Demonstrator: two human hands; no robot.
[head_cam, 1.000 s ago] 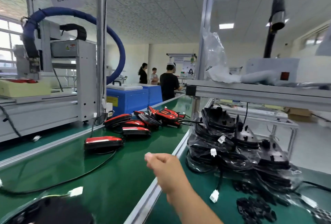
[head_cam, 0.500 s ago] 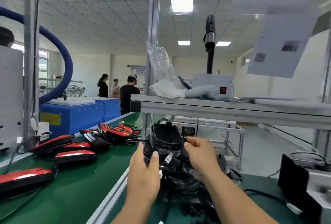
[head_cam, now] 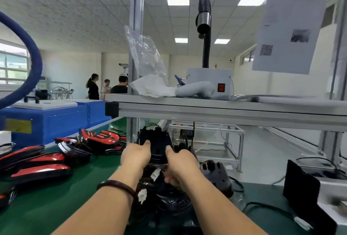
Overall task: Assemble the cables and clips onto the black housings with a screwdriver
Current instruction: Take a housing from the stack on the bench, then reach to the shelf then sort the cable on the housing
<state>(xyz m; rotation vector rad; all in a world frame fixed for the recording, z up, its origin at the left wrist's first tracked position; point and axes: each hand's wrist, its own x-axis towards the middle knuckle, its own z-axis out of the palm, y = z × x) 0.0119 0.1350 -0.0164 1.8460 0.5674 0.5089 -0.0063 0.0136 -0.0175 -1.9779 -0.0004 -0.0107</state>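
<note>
I hold a black housing (head_cam: 158,144) with both hands, just under the front edge of the grey shelf (head_cam: 225,111). My left hand (head_cam: 136,155) has its fingers curled round one side of it. My right hand (head_cam: 181,161) grips the other side. Lower down under the shelf sits a pile of black cables (head_cam: 169,197) with a white plug (head_cam: 155,173). Red and black parts (head_cam: 41,161) lie on the green bench (head_cam: 56,197), left of the shelf.
</note>
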